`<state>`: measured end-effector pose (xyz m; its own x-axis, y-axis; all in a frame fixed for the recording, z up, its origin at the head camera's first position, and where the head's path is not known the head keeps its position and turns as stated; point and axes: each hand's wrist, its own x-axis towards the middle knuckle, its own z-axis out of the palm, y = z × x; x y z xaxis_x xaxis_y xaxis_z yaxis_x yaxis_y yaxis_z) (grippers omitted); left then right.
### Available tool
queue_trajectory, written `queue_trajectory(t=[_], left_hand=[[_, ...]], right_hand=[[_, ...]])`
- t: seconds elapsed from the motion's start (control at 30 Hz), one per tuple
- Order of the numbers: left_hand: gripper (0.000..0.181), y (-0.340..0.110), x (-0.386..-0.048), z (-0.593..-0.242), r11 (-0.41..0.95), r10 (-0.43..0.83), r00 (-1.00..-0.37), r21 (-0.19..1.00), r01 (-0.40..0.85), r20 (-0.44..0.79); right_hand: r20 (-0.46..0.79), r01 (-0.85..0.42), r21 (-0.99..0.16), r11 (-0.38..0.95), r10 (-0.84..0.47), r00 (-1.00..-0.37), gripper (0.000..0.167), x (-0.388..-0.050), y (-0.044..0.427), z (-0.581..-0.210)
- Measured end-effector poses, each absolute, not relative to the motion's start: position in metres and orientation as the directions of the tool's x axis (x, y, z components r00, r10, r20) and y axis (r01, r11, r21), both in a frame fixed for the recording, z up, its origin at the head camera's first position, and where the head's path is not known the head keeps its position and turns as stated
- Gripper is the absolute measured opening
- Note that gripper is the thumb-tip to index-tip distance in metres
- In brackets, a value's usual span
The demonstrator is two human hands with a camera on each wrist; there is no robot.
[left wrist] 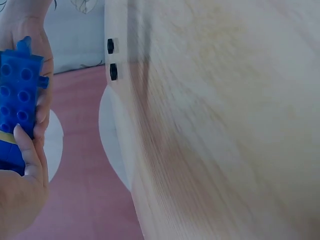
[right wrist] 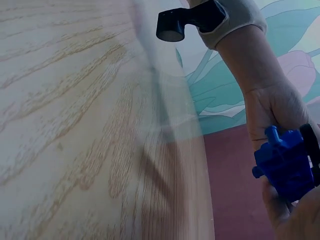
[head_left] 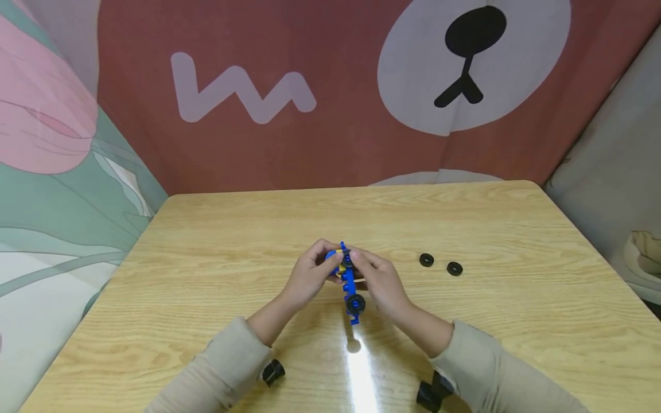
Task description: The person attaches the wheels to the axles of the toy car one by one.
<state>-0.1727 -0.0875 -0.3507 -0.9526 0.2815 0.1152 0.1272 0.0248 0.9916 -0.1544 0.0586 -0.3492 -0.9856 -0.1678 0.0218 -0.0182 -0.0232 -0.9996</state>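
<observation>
Both hands hold a blue toy vehicle (head_left: 349, 284) built of studded bricks, raised over the middle of the table. My left hand (head_left: 306, 278) grips its far end from the left, the thumb lying by a yellow piece (left wrist: 7, 137). From the right, my right hand (head_left: 384, 285) pinches the same end, its thumb at a black wheel (head_left: 347, 258). A second black wheel (head_left: 355, 304) sits on the side of the near end. Rows of studs on the blue body (left wrist: 22, 90) show in the left wrist view. The fingers behind the vehicle are partly hidden.
Two loose black tires (head_left: 426, 260) (head_left: 454, 268) lie on the wooden table (head_left: 232, 229), right of the hands. A printed red cloth (head_left: 330, 149) hangs behind the far edge. Black wrist cameras (head_left: 272, 373) are strapped at both sleeves.
</observation>
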Motion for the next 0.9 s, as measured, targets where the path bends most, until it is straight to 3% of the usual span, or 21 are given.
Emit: queue_trajectory(t=[0.47, 0.9], left_hand=[[0.024, -0.0888, -0.1772, -0.3542, 0.102, 0.219, -0.973, 0.990, 0.097, 0.072], [0.024, -0.0872, -0.1740, -0.3533, 0.100, 0.245, -0.967, 0.990, 0.097, 0.070]], right_hand=[[0.041, -0.079, -0.973, 0.216, -0.174, -0.984, 0.041, -0.1502, 0.0624, -0.3530], [0.206, -0.283, -0.876, 0.390, -0.228, -0.952, 0.057, -0.1479, 0.0654, -0.3545]])
